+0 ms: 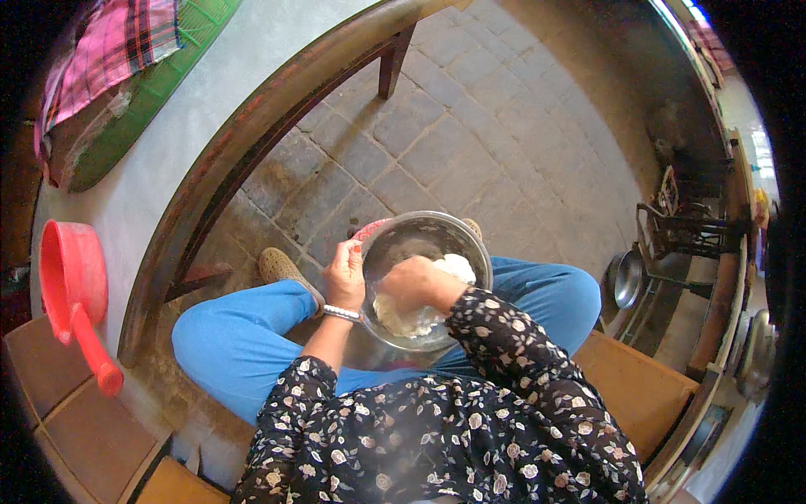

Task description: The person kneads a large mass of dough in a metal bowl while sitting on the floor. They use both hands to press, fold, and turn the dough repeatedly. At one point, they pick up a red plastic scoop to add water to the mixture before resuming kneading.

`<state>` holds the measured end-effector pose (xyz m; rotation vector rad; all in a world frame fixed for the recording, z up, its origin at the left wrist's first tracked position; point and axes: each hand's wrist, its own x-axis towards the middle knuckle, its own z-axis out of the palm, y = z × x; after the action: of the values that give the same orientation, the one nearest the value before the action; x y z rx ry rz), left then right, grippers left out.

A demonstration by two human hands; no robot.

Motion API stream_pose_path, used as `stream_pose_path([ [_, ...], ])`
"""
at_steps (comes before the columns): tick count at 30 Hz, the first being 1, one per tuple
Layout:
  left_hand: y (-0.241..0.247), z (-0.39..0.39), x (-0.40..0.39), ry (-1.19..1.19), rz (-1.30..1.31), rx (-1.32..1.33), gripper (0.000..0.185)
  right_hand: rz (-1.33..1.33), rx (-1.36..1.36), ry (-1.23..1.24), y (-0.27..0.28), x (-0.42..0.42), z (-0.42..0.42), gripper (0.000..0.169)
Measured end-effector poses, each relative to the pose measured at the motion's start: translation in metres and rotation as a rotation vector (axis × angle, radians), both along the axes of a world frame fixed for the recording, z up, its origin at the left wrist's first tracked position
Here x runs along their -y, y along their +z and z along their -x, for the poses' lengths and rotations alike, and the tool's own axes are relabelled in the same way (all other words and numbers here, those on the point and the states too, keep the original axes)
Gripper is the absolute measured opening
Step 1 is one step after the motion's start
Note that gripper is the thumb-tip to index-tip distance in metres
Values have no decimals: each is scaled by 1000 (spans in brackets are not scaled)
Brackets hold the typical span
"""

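Observation:
A round stainless steel bowl (482, 252) is held between my knees, low in front of my body. My left hand (346, 274) grips the bowl's left rim, thumb on the edge. Inside the bowl, my right hand (409, 283) is pressed into pale dough (393, 315); its fingers are blurred and partly hidden, so their pose cannot be told. A whiter lump of dough or flour (456, 268) lies by the bowl's right wall. Part of a red and white patterned thing (370, 230) shows behind the rim at the upper left.
A pale tabletop with a curved-looking wooden edge (252, 104) runs along the left. A red plastic dipper (82, 283) and a green plastic basket (119, 135) under a pink checked cloth (119, 57) are there. Right, a metal basin (628, 279) stands near a wooden rack.

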<state>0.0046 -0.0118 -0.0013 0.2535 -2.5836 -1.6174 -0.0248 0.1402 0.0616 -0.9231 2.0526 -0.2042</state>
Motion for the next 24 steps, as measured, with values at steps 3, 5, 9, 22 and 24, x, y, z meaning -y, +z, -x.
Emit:
stream_pose_path([
  [3, 3, 1, 4, 60, -30, -73, 17, 59, -65, -384, 17, -25, 2, 40],
  [5, 2, 3, 1, 22, -43, -89, 17, 124, -184, -682, -5, -42, -1, 46],
  [9, -5, 4, 2, 54, -45, -181, 17, 343, -48, -1343, -24, -56, 4, 48],
  [22, 11, 5, 1, -39, 38, -148, 13, 619, 507, -988, -30, -29, 39, 34],
  [24, 10, 6, -2, -31, 22, -152, 13, 514, 480, -781, -37, -21, 42, 40],
])
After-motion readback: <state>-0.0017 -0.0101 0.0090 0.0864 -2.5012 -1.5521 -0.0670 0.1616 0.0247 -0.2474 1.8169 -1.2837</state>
